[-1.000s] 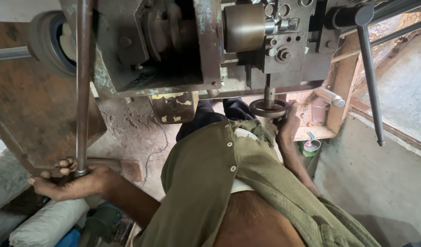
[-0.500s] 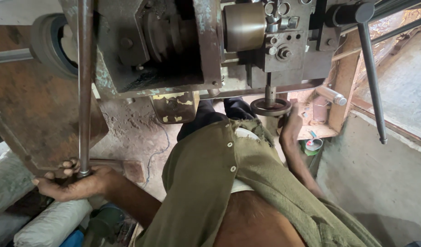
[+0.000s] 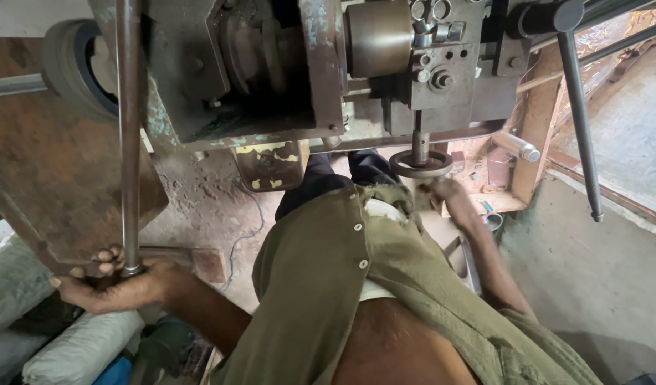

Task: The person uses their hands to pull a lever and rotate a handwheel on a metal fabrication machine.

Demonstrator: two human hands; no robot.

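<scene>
I look down my olive shirt at a worn metal machine (image 3: 285, 78). My left hand (image 3: 114, 281) is wrapped around the lower end of a long steel lever bar (image 3: 128, 128) that runs up the left side of the machine. My right hand (image 3: 446, 192) reaches forward under the machine and touches the rim of a small round handwheel (image 3: 421, 165) on a vertical shaft. Whether its fingers fully grip the wheel is hard to tell.
A second dark lever (image 3: 579, 121) hangs at the right. A rusty steel plate (image 3: 50, 178) stands at the left, with white sacks (image 3: 78, 349) below it. A wooden frame (image 3: 535, 135) and a concrete ledge (image 3: 592, 271) lie to the right.
My left hand has slid a little right and down on the lever bar. My right hand stays at the handwheel, shifted slightly lower.
</scene>
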